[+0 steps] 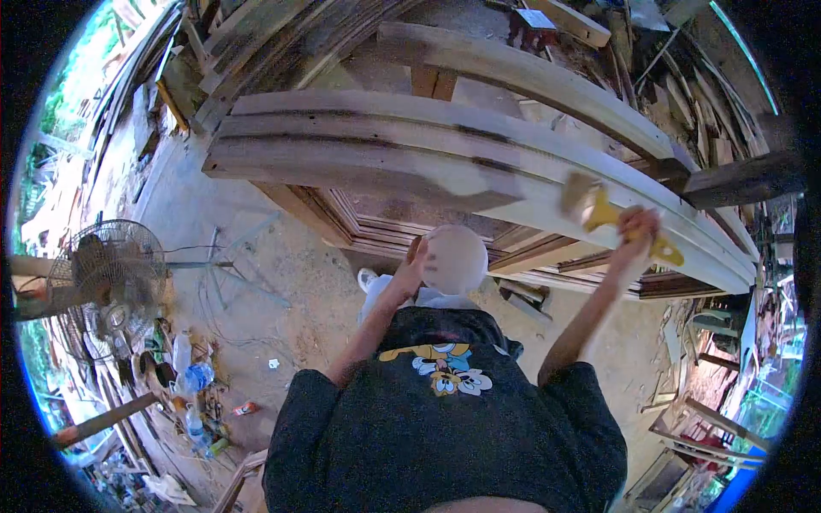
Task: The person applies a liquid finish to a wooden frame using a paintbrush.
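Observation:
My right hand (640,227) is closed around the yellow handle of a wide paintbrush (600,211). The brush's bristles overlap the pale face of a long grooved wooden beam (342,154), toward its right part; brush and hand are slightly blurred. Darker patches mark parts of the beam's surface. At my waist, my left hand (416,267) grips the left edge of a round whitish container (457,259), fingers wrapped at its rim. What the container holds does not show clearly.
Below the beam are wooden frames with stepped mouldings (368,231). Another long board (513,68) lies behind it. On the left stands a wire-caged fan (107,265), with plastic bottles (198,376) on the floor nearby. Stacked timber (256,43) fills the back.

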`<move>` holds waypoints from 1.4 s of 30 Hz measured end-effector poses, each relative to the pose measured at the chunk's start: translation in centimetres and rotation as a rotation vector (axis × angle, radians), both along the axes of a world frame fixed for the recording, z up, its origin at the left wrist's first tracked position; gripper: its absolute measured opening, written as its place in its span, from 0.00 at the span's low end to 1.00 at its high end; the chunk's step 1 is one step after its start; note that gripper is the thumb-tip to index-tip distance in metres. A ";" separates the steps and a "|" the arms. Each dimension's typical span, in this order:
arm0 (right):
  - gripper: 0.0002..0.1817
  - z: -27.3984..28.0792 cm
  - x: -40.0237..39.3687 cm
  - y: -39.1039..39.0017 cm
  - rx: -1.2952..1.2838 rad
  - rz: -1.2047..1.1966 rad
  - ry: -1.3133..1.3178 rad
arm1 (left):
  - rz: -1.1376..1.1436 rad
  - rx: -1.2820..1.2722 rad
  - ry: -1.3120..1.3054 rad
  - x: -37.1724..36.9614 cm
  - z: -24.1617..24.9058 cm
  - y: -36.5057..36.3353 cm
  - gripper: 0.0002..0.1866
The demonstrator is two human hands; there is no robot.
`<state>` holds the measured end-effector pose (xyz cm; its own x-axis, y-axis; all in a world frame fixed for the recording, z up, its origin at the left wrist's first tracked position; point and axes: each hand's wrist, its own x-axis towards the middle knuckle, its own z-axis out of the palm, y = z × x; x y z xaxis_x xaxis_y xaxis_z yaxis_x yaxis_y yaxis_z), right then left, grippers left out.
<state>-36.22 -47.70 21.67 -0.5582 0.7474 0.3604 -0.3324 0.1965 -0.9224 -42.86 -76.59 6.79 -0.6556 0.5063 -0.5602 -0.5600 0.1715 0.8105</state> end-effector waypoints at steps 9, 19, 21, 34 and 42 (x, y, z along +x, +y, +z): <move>0.21 -1.9 -12.9 -7.9 0.786 -0.285 -0.617 | -0.102 -0.071 -0.021 -3.0 0.0 -3.4 0.35; 0.17 -1.1 -24.4 -26.4 -0.218 0.463 -0.052 | -0.156 -0.213 0.106 -7.2 3.6 -8.9 0.31; 0.18 -1.5 -23.1 -22.8 -0.256 0.292 -0.125 | -0.174 -0.150 0.057 -8.0 2.2 -9.5 0.30; 0.19 1.0 -15.3 -7.0 0.650 -0.475 -0.854 | -0.434 -0.159 0.540 -9.9 -0.4 -9.1 0.26; 0.16 1.6 -26.0 -26.4 0.065 0.510 -0.240 | -0.404 -0.112 0.496 -7.9 -1.9 -6.6 0.28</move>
<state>-62.25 -74.07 23.24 -0.9149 0.3418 0.2149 -0.1824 0.1248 -0.9753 -50.77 -83.16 4.89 -0.6203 0.7231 -0.3039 0.0024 0.3892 0.9212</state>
